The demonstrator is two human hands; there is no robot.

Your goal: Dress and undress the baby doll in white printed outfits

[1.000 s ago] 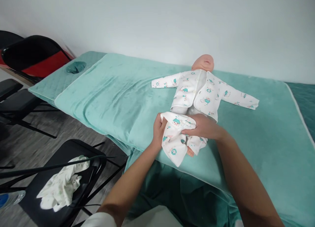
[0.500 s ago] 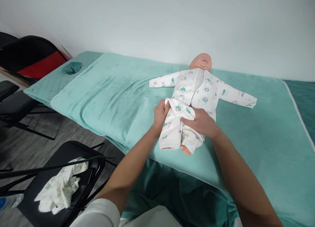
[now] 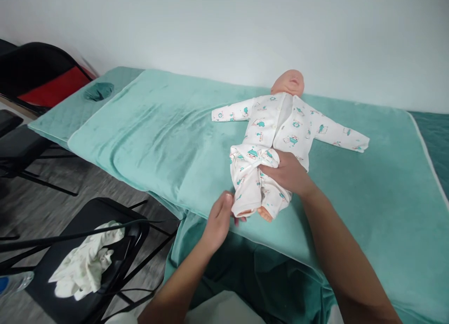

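Note:
A baby doll (image 3: 287, 82) lies face up on the green bed, dressed in a white printed jacket (image 3: 261, 123) with its front parted. Matching baby pants (image 3: 247, 188) are bunched around its legs, and one foot (image 3: 264, 214) pokes out of the right-hand cuff. The other foot is hidden inside the left-hand leg. My right hand (image 3: 289, 173) is closed on the gathered waist of the pants, thumb on top. Beside the left-hand cuff, my left hand (image 3: 219, 221) has its fingers reaching under the leg, partly hidden, with the thumb apart from them.
The green padded bed (image 3: 157, 122) runs along a white wall and has a face hole (image 3: 99, 91) at its left end. Below left, a black folding chair (image 3: 52, 286) holds a crumpled white cloth (image 3: 86, 268) and a plastic bottle (image 3: 17, 283). More chairs (image 3: 38, 80) stand beyond.
My left hand has let go of the waistband and moved down to the left-hand cuff. My right hand keeps its hold on the pants. The view has shifted slightly.

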